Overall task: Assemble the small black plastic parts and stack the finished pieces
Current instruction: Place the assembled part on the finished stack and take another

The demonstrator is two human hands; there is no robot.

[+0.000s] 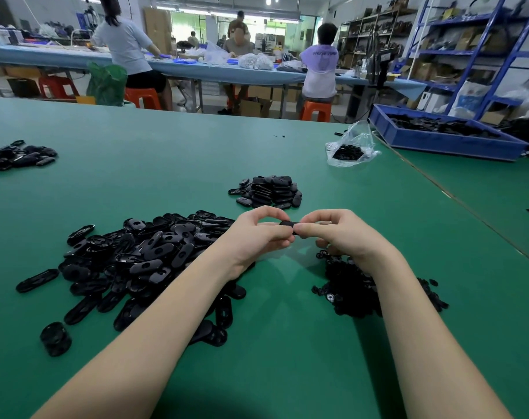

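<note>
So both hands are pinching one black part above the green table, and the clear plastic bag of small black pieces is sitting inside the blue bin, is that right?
Not quite. The head view shows the clear plastic bag lying on the green table, beside the blue bin, not inside it. The rest holds: the left hand and the right hand both pinch one black part above the table.

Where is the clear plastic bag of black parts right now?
In the head view, the clear plastic bag lies far right on the green table, just left of the blue bin.
</note>
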